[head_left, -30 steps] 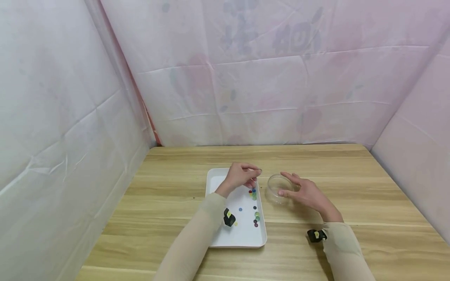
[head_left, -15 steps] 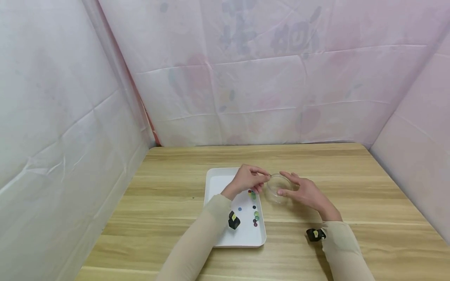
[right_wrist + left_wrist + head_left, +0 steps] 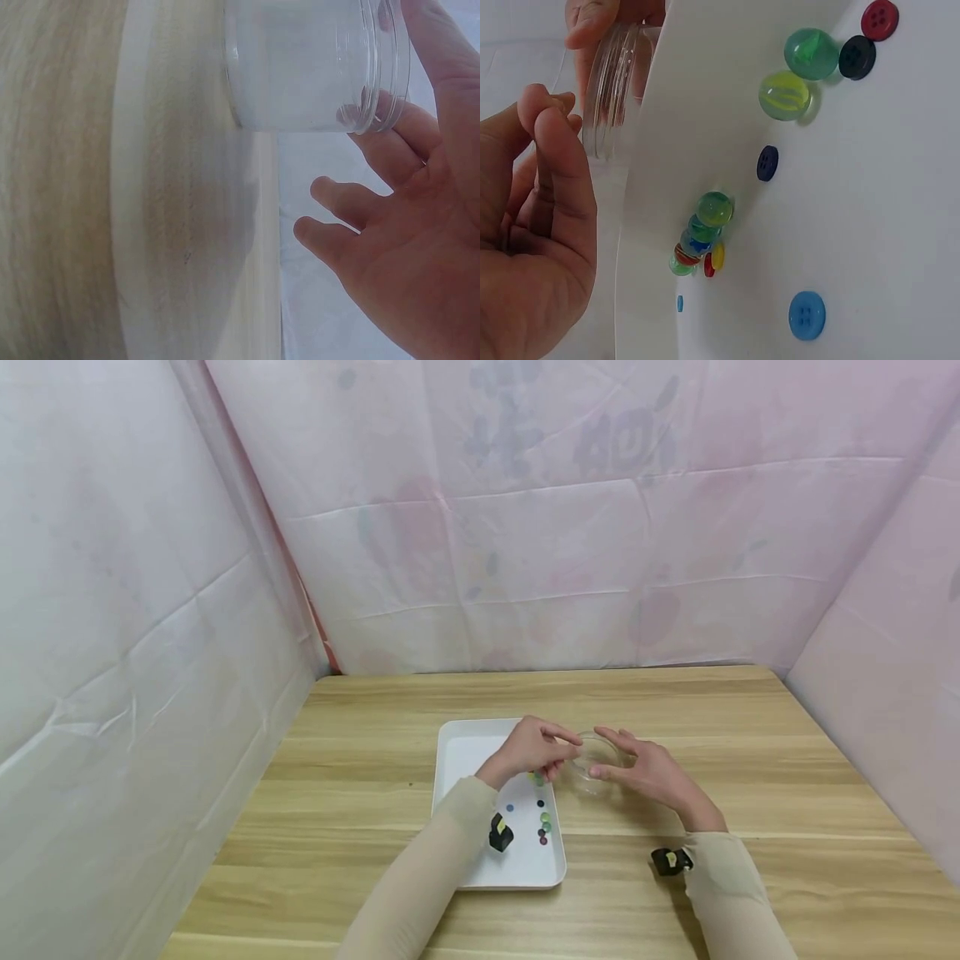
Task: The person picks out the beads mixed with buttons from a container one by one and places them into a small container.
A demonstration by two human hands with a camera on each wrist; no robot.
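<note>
The left hand (image 3: 534, 750) has its thumb and forefinger pressed tip to tip, the other fingers curled loosely behind them; whether anything sits in that pinch cannot be told, since the fingertips hide it in both the head view and the left wrist view. The pinched tips hover at the left rim of a clear plastic jar (image 3: 592, 762), which stands upright and open-topped on the wooden table (image 3: 750, 752), just right of the white tray (image 3: 467, 752). The right hand (image 3: 651, 772) cups the jar from its right side, thumb at the near wall and forefinger reaching over the far rim; in the right wrist view the forefinger and thumb lie against the ribbed mouth of the jar while the remaining fingers are spread and relaxed, off the wall. Under the left hand, against the tray's right wall, lies a small cluster of glass marbles and buttons (image 3: 699, 244). Nearer along the same wall are a green marble (image 3: 811, 53), a yellow-green marble (image 3: 784, 95), a black button (image 3: 856, 57) and a red button (image 3: 879, 19), with a dark blue button (image 3: 767, 163) and a light blue button (image 3: 807, 315) lying apart toward the tray's middle. Pale sheeting hangs behind and to both sides of the table.
</note>
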